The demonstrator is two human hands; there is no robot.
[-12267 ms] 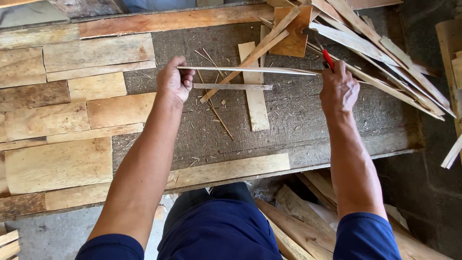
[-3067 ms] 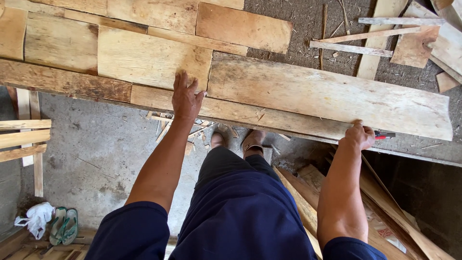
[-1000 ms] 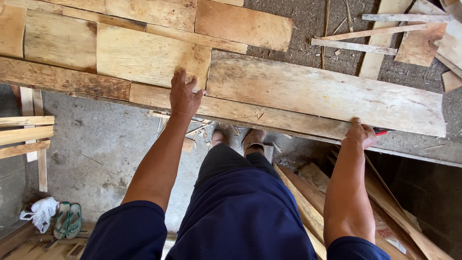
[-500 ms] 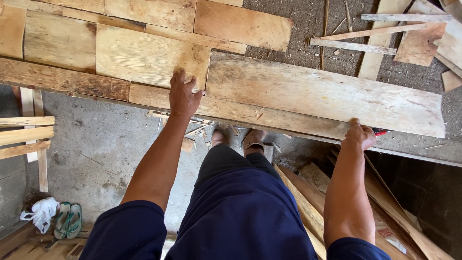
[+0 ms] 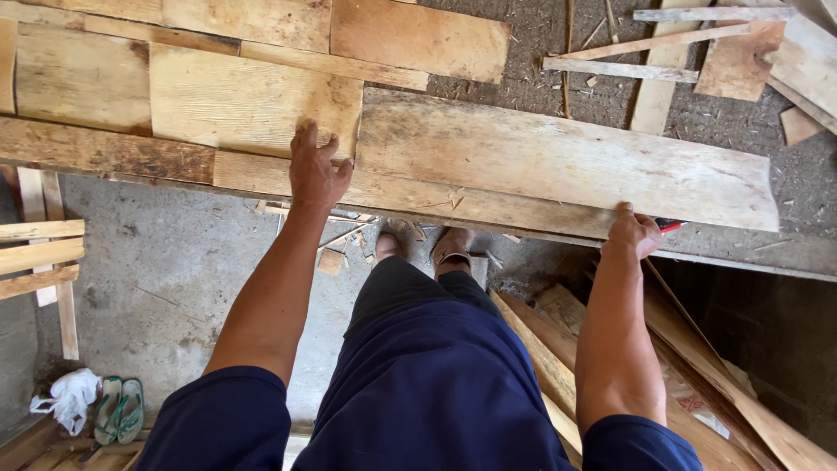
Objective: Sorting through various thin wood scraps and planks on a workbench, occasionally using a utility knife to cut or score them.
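Planks cover most of the rough grey workbench (image 5: pixel 811 253), and the person stands at its near edge, leaning over it. The left hand (image 5: pixel 316 170) lies flat, fingers spread, pressing down on a long weathered board of pale brown wood (image 5: pixel 558 170) that runs along the bench edge from the middle out to the right. The right hand (image 5: pixel 634 234) is curled over the same board's near edge further right, thumb below and fingers on top as far as I can see, and it seems to be clutching a small red pencil or marker (image 5: pixel 670 225) whose tip pokes out beside the knuckles. I can't make out how firmly.

Judging by the stance, the board is being lined up or steadied against the bench edge, both arms braced. Any shift of it would need both hands to move together, since the plank is long and overhangs slightly.

Behind it sit squarer pale offcuts (image 5: pixel 253 100), laid edge to edge, and thin wooden strips (image 5: pixel 619 65) are scattered toward the far right. Below the bench, loose timber (image 5: pixel 697 358) leans by the person's right leg, and green sandals (image 5: pixel 118 410) rest on the concrete floor to the left.
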